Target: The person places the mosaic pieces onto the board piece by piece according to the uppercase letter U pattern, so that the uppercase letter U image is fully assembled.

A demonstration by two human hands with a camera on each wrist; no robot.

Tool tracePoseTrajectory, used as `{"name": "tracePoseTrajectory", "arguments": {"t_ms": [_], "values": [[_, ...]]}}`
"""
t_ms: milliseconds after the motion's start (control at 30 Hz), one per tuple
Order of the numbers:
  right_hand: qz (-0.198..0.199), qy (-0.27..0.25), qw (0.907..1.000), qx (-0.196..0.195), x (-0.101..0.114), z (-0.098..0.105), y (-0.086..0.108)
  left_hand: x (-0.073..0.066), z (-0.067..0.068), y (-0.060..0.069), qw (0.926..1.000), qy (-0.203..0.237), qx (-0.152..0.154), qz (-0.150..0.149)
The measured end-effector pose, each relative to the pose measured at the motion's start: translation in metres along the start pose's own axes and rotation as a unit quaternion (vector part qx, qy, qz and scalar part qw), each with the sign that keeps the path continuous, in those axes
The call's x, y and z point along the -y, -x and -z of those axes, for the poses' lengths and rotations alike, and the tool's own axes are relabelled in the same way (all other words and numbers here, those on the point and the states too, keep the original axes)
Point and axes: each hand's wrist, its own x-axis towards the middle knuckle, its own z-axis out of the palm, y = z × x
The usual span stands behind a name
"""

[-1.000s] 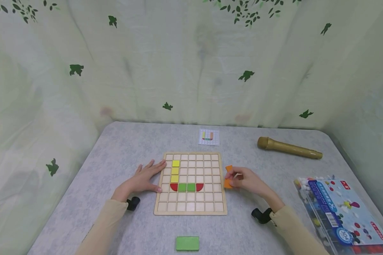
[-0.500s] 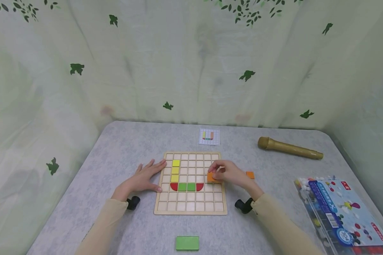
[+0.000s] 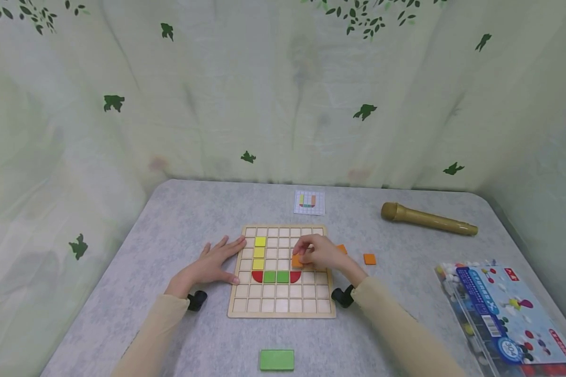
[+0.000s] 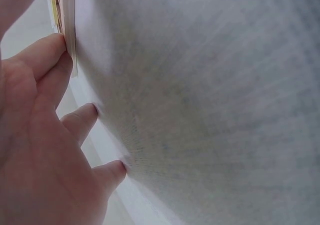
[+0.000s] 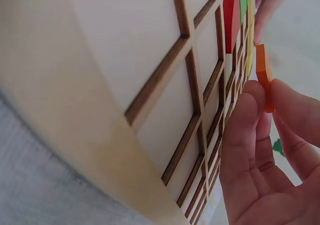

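A wooden grid board (image 3: pixel 282 313) lies mid-table. My left hand (image 3: pixel 210 266) is spread flat at its left edge, fingertips touching the frame. My right hand (image 3: pixel 319 251) pinches an orange square tile (image 3: pixel 296 261) between thumb and fingers, over the board just above the right red quarter-round tile (image 3: pixel 294 276); the right wrist view shows this orange tile (image 5: pixel 264 72) held on edge. In the grid lie a column of yellow tiles (image 3: pixel 259 252), two green tiles (image 3: pixel 269 277) and another red quarter-round tile (image 3: pixel 257 276).
Two loose orange tiles lie right of the board, one (image 3: pixel 369 259) out in view, the other (image 3: pixel 341 248) partly behind my right hand. A pattern card (image 3: pixel 309 202) lies beyond the board, a gold microphone (image 3: pixel 427 219) farther right, a boxed kit (image 3: pixel 514 314) at right, a green block (image 3: pixel 276 359) in front.
My right hand has carried an orange tile from beside the board leftward over the grid, to just above the right red tile. The left hand stays in place.
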Motion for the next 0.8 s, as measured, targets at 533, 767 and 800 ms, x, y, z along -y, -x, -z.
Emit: {"name": "tracePoseTrajectory", "arguments": {"t_ms": [533, 767, 800], "values": [[-0.018, 0.141, 0.9898, -0.017, 0.009, -0.012, -0.007, 0.000, 0.000, 0.000, 1.0000, -0.001, -0.006, -0.004], [-0.023, 0.153, 0.9876, -0.025, 0.007, -0.013, -0.006, 0.000, 0.000, 0.000, 1.0000, -0.003, -0.005, 0.001], [-0.023, 0.138, 0.9899, -0.025, 0.005, -0.012, -0.006, 0.000, 0.000, 0.000, 1.0000, -0.002, -0.005, 0.000]]}}
